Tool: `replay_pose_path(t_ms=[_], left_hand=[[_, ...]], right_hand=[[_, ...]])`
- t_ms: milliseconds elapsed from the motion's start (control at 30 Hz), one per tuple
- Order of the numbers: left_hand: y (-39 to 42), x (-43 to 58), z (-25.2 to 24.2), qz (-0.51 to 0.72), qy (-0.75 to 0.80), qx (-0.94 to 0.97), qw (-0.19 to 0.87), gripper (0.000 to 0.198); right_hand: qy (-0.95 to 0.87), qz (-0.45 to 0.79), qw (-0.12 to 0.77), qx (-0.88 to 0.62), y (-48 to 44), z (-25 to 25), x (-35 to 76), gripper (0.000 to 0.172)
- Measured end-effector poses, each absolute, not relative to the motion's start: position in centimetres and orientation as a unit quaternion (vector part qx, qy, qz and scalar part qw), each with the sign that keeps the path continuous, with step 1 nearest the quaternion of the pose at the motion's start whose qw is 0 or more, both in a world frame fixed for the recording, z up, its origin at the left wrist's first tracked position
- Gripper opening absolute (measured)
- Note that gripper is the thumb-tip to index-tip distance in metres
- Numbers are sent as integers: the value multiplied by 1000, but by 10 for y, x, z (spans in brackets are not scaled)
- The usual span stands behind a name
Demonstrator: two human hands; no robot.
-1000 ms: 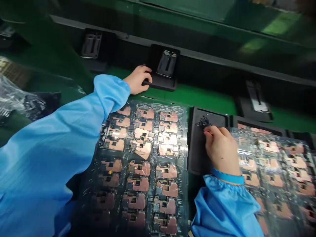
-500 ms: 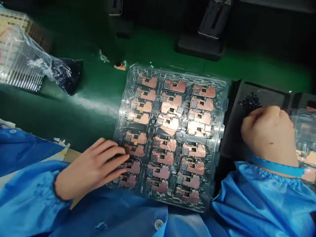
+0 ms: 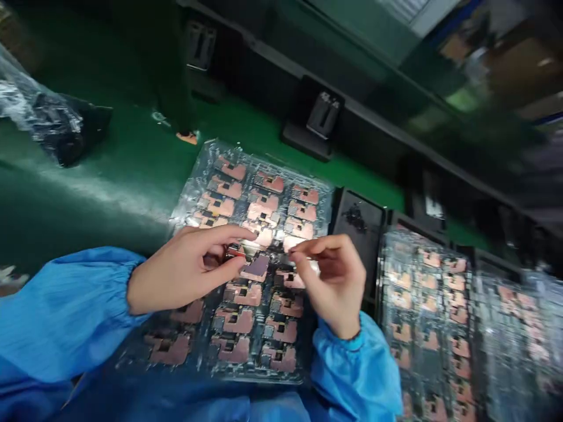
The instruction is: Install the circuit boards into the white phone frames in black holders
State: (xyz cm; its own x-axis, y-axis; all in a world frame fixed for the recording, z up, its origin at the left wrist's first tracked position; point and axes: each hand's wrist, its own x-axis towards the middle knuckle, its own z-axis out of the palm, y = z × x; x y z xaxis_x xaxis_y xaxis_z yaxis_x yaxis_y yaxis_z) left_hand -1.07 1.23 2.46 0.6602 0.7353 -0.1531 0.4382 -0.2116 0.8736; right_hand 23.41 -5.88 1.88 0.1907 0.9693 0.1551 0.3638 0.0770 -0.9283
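My left hand [image 3: 189,269] grips a small circuit board [image 3: 255,268] with a copper and dull purple face, lifted just above a transparent plastic tray [image 3: 206,161]. The tray holds several rows of copper-coated circuit boards. My right hand [image 3: 334,281] sits beside the held board, its thumb and forefinger pinched close to the board's edge. Whether those fingers hold anything small is hidden. Both hands cover the middle of the tray.
A black mat [image 3: 358,234] with a small heap of dark bits [image 3: 354,218] lies right of the tray. Another transparent tray of boards [image 3: 424,305] stands further right. Black fixtures [image 3: 323,117] line the back of the green bench [image 3: 109,170], and a plastic bag [image 3: 44,111] lies at the left.
My right hand has moved off the black mat to the tray's middle. My left hand has moved up the tray and now lifts a board. The view has swung, bringing the back fixtures into sight.
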Motion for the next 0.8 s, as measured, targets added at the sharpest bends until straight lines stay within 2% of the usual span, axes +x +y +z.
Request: replay_pose_path(t_ms=[300,567,667,800], left_hand=[[20,24,12,132,388,713,568,28],[19,21,5,129,391,727,549,33],[19,20,4,120,390,743,531,35],[17,18,3,106,384,756,519,37]], right_hand=[[-551,288,449,-642,-68,10,233,19],[-659,166,377,-630,-67,9,222,18],[-608,219,387,-658,-68,8,222,17],[-486,409,416,-650,-64,8,229,18]])
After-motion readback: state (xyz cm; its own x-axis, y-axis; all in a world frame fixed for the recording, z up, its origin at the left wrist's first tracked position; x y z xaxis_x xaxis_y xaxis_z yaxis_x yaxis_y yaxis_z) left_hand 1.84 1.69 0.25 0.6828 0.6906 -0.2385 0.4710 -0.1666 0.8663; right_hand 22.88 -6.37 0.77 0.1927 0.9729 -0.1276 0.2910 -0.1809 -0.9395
